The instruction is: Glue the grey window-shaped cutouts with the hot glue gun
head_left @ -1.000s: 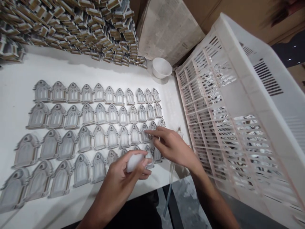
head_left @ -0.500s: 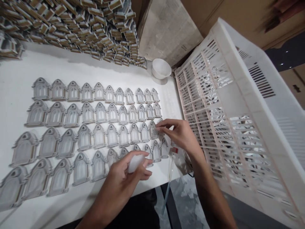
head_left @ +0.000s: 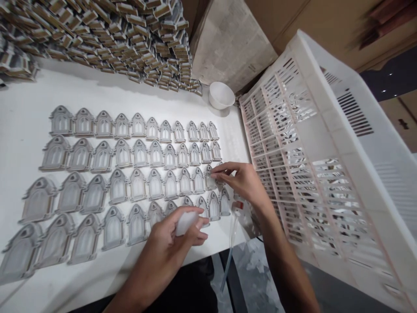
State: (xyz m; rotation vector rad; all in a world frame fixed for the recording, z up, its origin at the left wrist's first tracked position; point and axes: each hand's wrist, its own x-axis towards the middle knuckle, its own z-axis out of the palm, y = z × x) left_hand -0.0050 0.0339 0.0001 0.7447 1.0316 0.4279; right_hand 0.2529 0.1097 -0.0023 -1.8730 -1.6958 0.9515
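Observation:
Several rows of small grey arched window frames [head_left: 137,219] lie flat on the white table [head_left: 107,269]. My left hand [head_left: 171,243] is closed around a small whitish piece [head_left: 187,223], perhaps a stack of thin sheets, above the nearest row. Over the right end of the third row, my right hand [head_left: 243,180] has thumb and forefinger pinched at an arched frame [head_left: 209,177]. Whatever lies between those fingertips is too small to make out. Part of the frame beside it is hidden under my right hand.
A large heap of similar frames [head_left: 130,39] covers the back of the table. Near it stands a white bowl [head_left: 221,96]. On the right leans a slatted white plastic crate [head_left: 312,134]. A clear tube with a red-marked end [head_left: 238,205] hangs at the table's edge.
The camera view has shifted slightly, so the rows appear a little further right. My right fingertips have moved slightly left over the same frame; my left hand keeps its hold.

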